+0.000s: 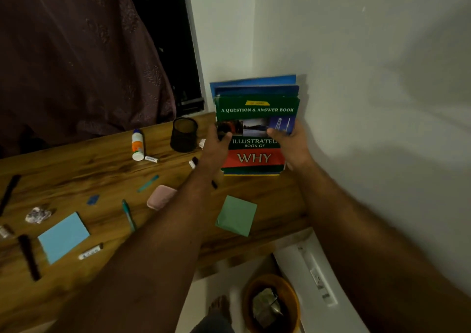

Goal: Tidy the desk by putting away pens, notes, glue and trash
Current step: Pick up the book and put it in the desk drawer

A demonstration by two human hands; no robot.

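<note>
Far left: a dark pen (9,192) lies at the desk (76,169) edge; a crumpled scrap (38,215) sits just below it; another dark pen (29,257) lies nearer you.
Notes: your blue sticky pad (63,237) lies flat beside that pen; a white marker (90,251) lies just right of it.
Glue: the glue bottle (138,144) lies on its side towards the back, near the black mesh pen holder (184,134), which stands upright.
Middle: a teal pen (128,215) and a pink case (161,196) lie just left of your forearm.
Left hand (216,144): your fingers grasp the left edge of the book stack (256,126), thumb on the cover.
Right hand (290,144): it grasps the right edge likewise; the stack stands upright against the wall.
Green pad (236,215): flat near the desk's front edge, between your arms.
Floor: an orange bin (271,303) holding trash.
</note>
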